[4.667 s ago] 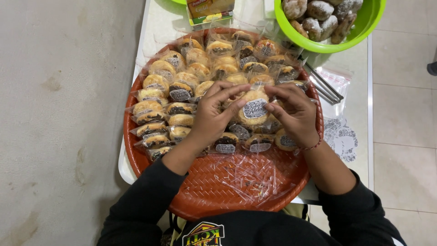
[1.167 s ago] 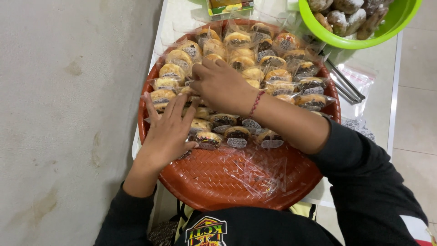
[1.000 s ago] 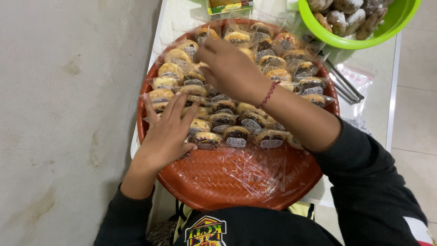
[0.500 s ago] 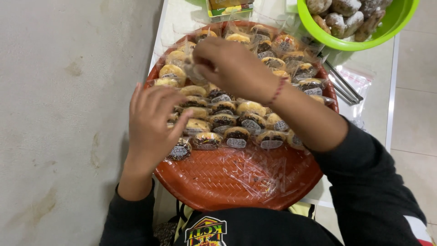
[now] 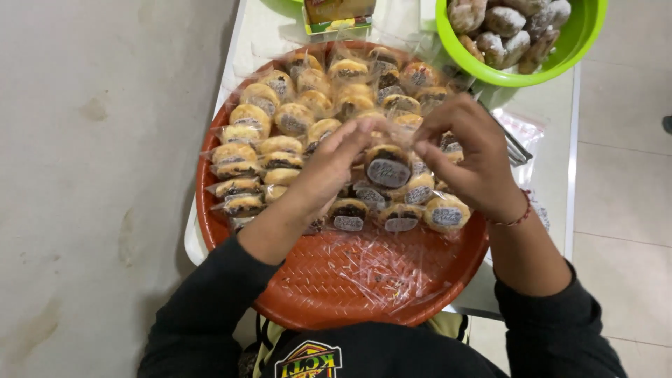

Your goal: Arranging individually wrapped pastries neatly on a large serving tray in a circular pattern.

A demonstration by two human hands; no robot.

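Pastry (image 5: 387, 168), round, dark-labelled and wrapped in clear plastic, is pinched by both hands (image 5: 399, 157) above the tray (image 5: 350, 280).

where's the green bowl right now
In the head view the green bowl sits top right on the table, just beyond the orange tray.

White table (image 5: 560, 182): orange tray (image 5: 350, 280), green bowl (image 5: 560, 59), perhaps tongs (image 5: 514, 143).

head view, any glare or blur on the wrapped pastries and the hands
Head view: small glints on the clear wrap over the orange tray; the wrapped pastry between left hand and right hand reads fairly sharp; fingertips slightly soft; light even, shadows faint.
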